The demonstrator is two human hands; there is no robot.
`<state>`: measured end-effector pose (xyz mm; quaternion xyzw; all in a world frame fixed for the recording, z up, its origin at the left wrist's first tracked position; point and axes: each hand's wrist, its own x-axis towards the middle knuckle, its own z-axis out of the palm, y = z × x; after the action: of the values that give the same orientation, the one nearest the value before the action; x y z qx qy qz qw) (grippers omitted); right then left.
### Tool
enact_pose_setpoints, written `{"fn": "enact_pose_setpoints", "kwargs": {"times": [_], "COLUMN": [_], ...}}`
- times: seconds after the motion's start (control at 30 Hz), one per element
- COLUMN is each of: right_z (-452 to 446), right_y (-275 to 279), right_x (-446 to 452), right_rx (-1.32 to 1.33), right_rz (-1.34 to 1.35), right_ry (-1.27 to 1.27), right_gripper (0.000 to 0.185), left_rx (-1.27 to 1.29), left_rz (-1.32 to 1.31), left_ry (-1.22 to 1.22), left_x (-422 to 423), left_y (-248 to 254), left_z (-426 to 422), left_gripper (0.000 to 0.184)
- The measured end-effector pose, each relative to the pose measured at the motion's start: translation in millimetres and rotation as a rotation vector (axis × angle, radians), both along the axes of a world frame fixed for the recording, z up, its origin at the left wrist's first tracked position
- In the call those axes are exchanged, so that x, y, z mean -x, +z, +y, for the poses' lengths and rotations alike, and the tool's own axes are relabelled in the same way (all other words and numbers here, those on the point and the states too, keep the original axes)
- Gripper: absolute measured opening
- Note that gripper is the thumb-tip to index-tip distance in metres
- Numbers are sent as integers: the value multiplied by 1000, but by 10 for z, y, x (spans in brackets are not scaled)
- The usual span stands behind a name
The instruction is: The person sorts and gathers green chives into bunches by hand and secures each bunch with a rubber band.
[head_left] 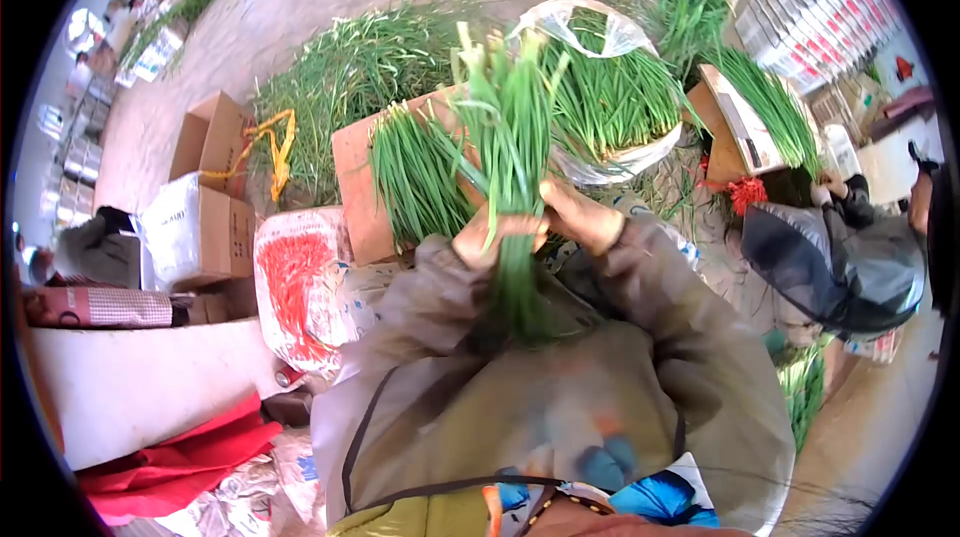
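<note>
Both my hands are closed around a bunch of chives, held upright in front of my body with the pale cut ends away from me and the leaves hanging toward my lap. My left hand wraps it from the left side. On the right side, my right hand grips it with the thumb on the stalks. A laid-out row of chives rests on a cardboard sheet just beyond my left hand. Past my right hand, more chives stand packed in a clear plastic bag.
A loose heap of greens covers the ground ahead. Red ties lie on a white sack to my left, near a cardboard box. At right, a person in dark clothing sits beside a box of chives.
</note>
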<state>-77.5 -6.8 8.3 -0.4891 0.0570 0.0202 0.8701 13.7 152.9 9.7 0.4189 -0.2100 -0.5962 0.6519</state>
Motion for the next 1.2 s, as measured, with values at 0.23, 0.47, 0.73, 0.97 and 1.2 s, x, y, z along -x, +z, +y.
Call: {"fn": "enact_pose_setpoints", "kwargs": {"times": [0.23,0.47,0.73,0.97,1.2], "right_z": [72,-412,556,343,504], "right_y": [440,600,210,478,586], "right_x": [-480,-296,-90,23,82], "right_rx": [-608,106,1016,612,629], "right_rz": [-125,-46,-109,-312,287], "right_ry": [-397,-559,72,-422,184], "right_gripper": [37,17,29,18,28], "left_rx": [-230,-147,-173,-309,-378], "left_rz": [146,414,176,-58,-128], "left_ry": [-261,-47,13,40,186], "left_x": [166,479,522,628,706], "left_y": [199,57,-54,376,385], "left_z": [1159,1934,1998,1952,1947], "left_gripper": [55,85,78,43,63]}}
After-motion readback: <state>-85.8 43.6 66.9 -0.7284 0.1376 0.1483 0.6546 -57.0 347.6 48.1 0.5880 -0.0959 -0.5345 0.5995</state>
